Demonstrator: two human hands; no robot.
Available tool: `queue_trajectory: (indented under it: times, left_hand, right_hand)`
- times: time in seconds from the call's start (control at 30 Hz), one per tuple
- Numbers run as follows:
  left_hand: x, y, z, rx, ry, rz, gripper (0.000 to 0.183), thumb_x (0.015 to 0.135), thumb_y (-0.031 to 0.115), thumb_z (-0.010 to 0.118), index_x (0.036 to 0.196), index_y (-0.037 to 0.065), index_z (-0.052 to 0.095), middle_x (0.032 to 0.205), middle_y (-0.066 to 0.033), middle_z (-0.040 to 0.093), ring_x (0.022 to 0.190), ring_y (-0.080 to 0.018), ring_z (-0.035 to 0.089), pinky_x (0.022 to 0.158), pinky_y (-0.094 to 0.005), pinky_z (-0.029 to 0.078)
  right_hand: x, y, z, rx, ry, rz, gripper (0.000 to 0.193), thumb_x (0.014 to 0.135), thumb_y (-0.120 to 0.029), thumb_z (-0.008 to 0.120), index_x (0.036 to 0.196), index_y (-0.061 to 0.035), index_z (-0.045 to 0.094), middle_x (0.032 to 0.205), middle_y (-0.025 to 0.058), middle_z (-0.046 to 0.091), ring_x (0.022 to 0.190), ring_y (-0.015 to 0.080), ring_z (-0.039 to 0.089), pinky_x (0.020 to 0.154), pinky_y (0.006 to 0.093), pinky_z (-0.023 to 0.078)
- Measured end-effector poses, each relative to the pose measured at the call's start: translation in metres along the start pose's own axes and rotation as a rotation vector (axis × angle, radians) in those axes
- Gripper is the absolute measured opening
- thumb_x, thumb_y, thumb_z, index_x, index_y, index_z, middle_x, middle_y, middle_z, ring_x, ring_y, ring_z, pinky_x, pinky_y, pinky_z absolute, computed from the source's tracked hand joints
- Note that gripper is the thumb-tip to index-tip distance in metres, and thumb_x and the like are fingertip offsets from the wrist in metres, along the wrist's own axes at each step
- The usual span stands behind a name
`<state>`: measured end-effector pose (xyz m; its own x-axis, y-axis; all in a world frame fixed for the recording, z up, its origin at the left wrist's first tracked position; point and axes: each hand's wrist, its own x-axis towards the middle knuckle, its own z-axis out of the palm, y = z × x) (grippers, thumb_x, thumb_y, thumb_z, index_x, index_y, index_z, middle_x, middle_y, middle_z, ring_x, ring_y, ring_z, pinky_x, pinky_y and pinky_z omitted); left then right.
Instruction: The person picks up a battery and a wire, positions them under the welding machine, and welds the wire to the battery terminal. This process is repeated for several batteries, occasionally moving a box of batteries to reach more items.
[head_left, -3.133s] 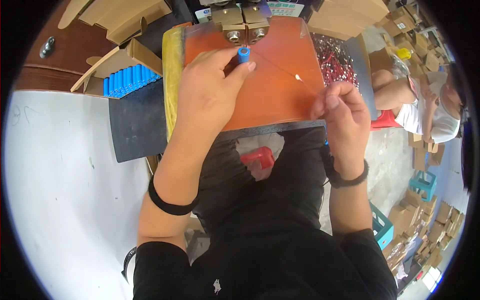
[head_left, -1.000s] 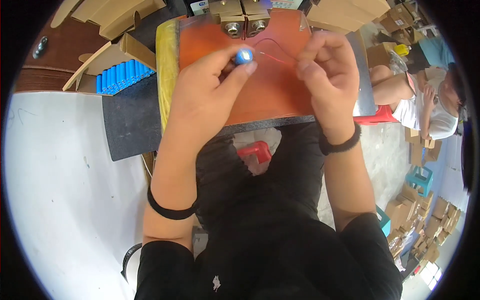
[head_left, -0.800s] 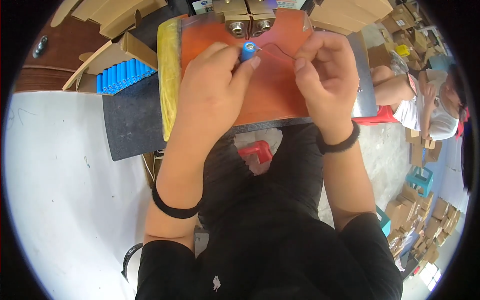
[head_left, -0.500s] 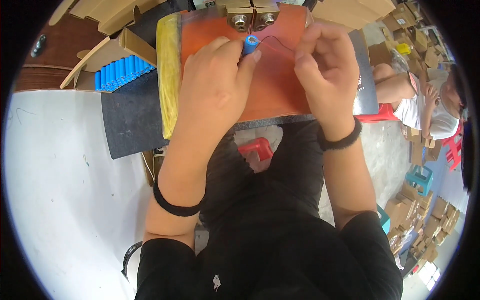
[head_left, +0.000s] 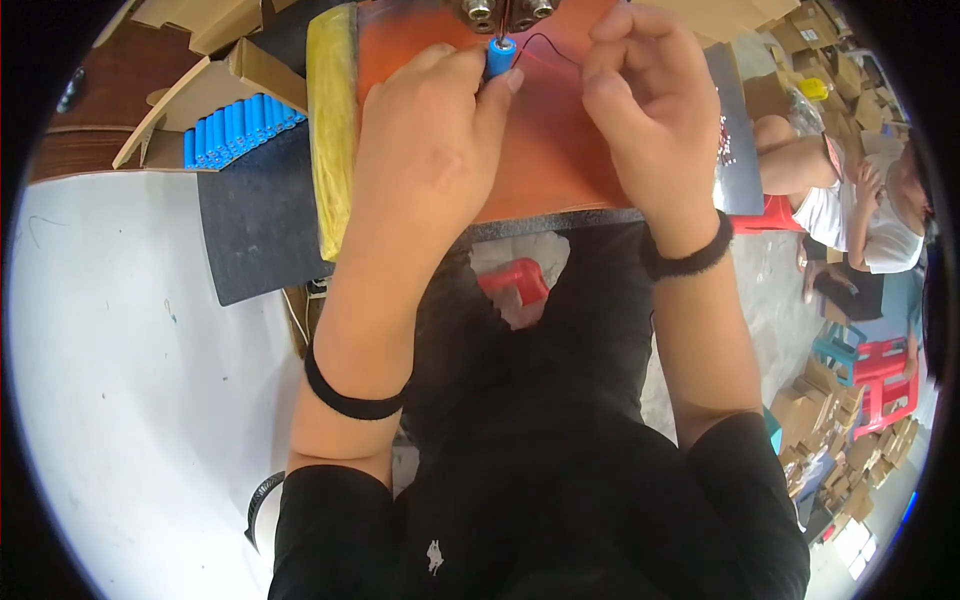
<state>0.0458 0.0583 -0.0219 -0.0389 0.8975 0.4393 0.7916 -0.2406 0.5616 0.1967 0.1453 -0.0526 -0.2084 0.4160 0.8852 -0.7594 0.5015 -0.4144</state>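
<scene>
My left hand [head_left: 430,150] grips a blue cylindrical battery cell [head_left: 498,62] upright between thumb and fingers. The cell's top end sits directly beneath the thin electrode tips of a machine head [head_left: 506,14], seemingly touching them. A thin dark wire [head_left: 541,37] arches from the cell's top toward my right hand [head_left: 655,130]. That hand is raised to the right, thumb and fingertips drawn together around the wire's far end, which the fingers hide. A fainter reddish wire runs beside the dark one.
An open cardboard box [head_left: 268,75] at the left holds rows of blue cells [head_left: 240,130]. A yellow wrapped bundle [head_left: 333,130] borders the orange mat [head_left: 545,150]. Small red and white bits [head_left: 725,140] lie right of my right hand. Another person [head_left: 890,225] sits farther right.
The battery cell, held in my left hand, has moved up under the machine's tips, closing the gap. My right hand has risen slightly with the wire. The whole view has shifted a little.
</scene>
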Motion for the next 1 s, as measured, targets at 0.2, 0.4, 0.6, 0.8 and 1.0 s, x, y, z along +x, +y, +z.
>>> queue_trajectory:
  times: [0.2, 0.4, 0.6, 0.8, 1.0]
  left_hand:
    - [-0.003, -0.001, -0.004, 0.005, -0.009, -0.037, 0.025, 0.095, 0.022, 0.064, 0.093, -0.002, 0.061, 0.081, -0.018, 0.054, 0.074, -0.0363, 0.055, 0.065, -0.0412, 0.042]
    - [-0.001, 0.001, -0.001, 0.008, -0.022, -0.045, 0.027, 0.095, 0.024, 0.064, 0.092, -0.003, 0.061, 0.08, -0.0185, 0.054, 0.073, -0.0367, 0.054, 0.065, -0.0408, 0.041]
    - [-0.001, 0.004, -0.004, 0.0, -0.04, -0.087, 0.027, 0.095, 0.024, 0.064, 0.091, -0.003, 0.061, 0.079, -0.0193, 0.055, 0.072, -0.036, 0.055, 0.065, -0.0415, 0.042]
    - [-0.002, 0.002, -0.004, 0.028, -0.018, -0.093, 0.028, 0.095, 0.023, 0.064, 0.09, -0.003, 0.06, 0.08, -0.0203, 0.056, 0.072, -0.0364, 0.056, 0.065, -0.0425, 0.042]
    - [-0.001, 0.005, -0.005, 0.076, -0.037, -0.055, 0.024, 0.09, 0.021, 0.066, 0.081, -0.001, 0.063, 0.079, -0.0176, 0.062, 0.076, -0.0398, 0.06, 0.069, -0.0506, 0.045]
  right_hand:
    - [0.02, -0.055, 0.035, -0.581, 0.229, 0.744, 0.025, 0.089, 0.005, 0.056, 0.112, -0.0031, 0.048, 0.085, -0.0002, 0.053, 0.074, 0.0044, 0.05, 0.067, 0.0177, 0.04]
    - [-0.002, -0.001, 0.001, 0.023, 0.08, 0.035, 0.023, 0.092, 0.004, 0.056, 0.113, -0.0033, 0.049, 0.087, -0.0005, 0.053, 0.075, 0.0041, 0.05, 0.067, 0.0174, 0.04]
    - [0.0, -0.002, 0.002, -0.022, 0.008, -0.017, 0.023, 0.092, 0.005, 0.054, 0.113, -0.0032, 0.048, 0.088, 0.0001, 0.053, 0.077, 0.0043, 0.05, 0.068, 0.0172, 0.04]
    - [0.007, -0.034, 0.032, -0.335, 0.097, 0.216, 0.023, 0.092, 0.006, 0.054, 0.112, -0.0031, 0.048, 0.089, 0.0006, 0.053, 0.076, 0.0045, 0.05, 0.068, 0.0174, 0.04]
    - [0.003, -0.028, 0.017, -0.285, 0.138, 0.205, 0.026, 0.089, 0.008, 0.055, 0.113, -0.0006, 0.05, 0.088, 0.0021, 0.056, 0.076, 0.007, 0.053, 0.069, 0.0198, 0.043]
